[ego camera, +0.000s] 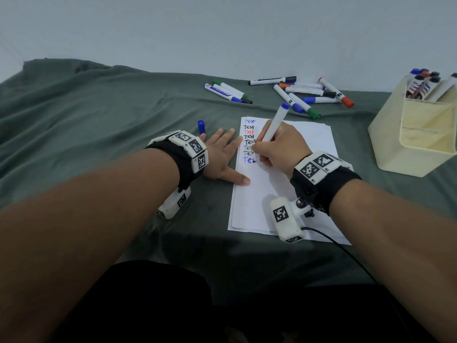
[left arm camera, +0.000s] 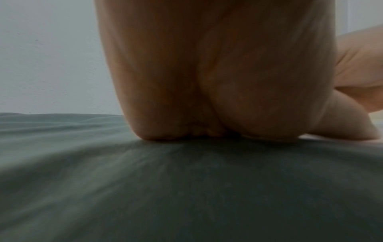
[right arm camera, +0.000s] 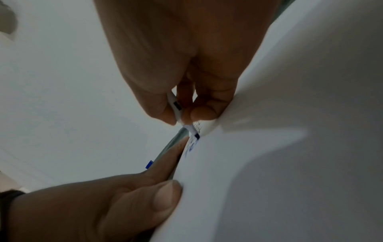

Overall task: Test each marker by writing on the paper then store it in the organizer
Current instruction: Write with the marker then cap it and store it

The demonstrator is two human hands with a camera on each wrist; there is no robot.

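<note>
My right hand (ego camera: 274,149) grips an uncapped blue marker (ego camera: 273,125) in a writing hold, its tip (right arm camera: 196,135) on the white paper (ego camera: 291,184) at a half-written blue word under a column of "Test" lines. My left hand (ego camera: 222,154) lies flat with straight fingers, thumb and fingertips pressing the paper's left edge. The marker's blue cap (ego camera: 201,126) stands on the cloth just beyond the left hand. A cream organizer (ego camera: 418,134) at the right holds several markers (ego camera: 422,85). In the left wrist view only the heel of the left hand (left arm camera: 217,81) shows, resting on the cloth.
A grey-green cloth (ego camera: 99,115) covers the surface. Loose markers lie beyond the paper: a small group (ego camera: 228,92) at centre and a larger pile (ego camera: 311,95) to the right. A black cable (ego camera: 346,253) trails from the right wrist. A pale wall rises behind.
</note>
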